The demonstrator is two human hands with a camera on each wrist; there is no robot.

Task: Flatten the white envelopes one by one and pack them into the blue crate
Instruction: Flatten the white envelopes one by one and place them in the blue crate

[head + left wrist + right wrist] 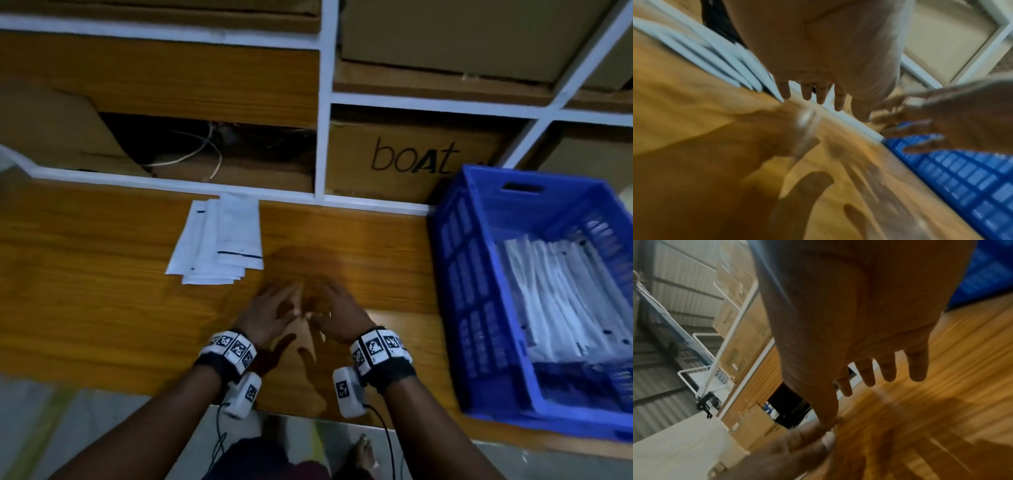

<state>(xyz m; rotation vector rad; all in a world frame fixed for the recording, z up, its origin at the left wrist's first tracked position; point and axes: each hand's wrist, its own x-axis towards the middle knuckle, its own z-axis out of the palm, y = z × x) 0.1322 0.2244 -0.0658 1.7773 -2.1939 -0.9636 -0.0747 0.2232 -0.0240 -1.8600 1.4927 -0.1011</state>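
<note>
Two bare hands hover side by side, palms down, over a glossy orange-brown wooden tabletop (102, 274), each wrist wearing a white band printed with black square markers. Beyond and to the left of the fingertips lies a fanned stack of flat white paper envelopes with thin dark-blue lines (219, 240), its far edge against the white frame of a shelving unit (322, 102); neither hand touches it. The left hand (270, 315) has its fingers straight and slightly spread, holding nothing; the left wrist view shows the four fingertips apart from one another above the wood, though it is blurred. Its thumb reaches toward the right hand (337, 313), and the two thumbs are close together or touching; blur hides which. The right hand's fingers are likewise extended and fanned, empty, as the right wrist view confirms. Past the fingers, behind the shelf frame, sits a brown cardboard box printed "boAt" (411, 161). Well to the right of the right hand stands a blue slatted plastic crate (479, 291) on the tabletop, already holding a row of white envelopes (555, 294) leaning together inside.
</note>
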